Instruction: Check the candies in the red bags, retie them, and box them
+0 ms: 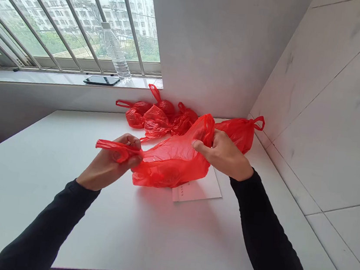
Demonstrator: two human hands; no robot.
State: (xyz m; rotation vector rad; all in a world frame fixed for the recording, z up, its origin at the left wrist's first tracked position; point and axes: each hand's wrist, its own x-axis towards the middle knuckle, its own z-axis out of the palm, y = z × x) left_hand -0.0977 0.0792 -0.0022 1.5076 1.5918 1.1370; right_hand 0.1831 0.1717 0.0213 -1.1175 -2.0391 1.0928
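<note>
A red plastic bag (pixel 174 156) is stretched between my two hands above the white table. My left hand (pixel 114 160) is closed round one gathered handle, whose loop sticks out to the left. On the other side, my right hand (pixel 225 153) grips the bag's upper right part, with the thumb on the near side and the other fingers hidden behind the plastic. What the bag holds, if anything, I cannot make out. Under its right part lies a white sheet or booklet (pixel 201 190) with small print along its left edge.
Several tied red bags (pixel 158 119) sit along the back of the white table (pixel 105 231), and another red bag (pixel 237 131) stands by the tiled wall at right. A clear water bottle (pixel 116 52) and a dark phone (pixel 102 80) rest on the sill by the barred window.
</note>
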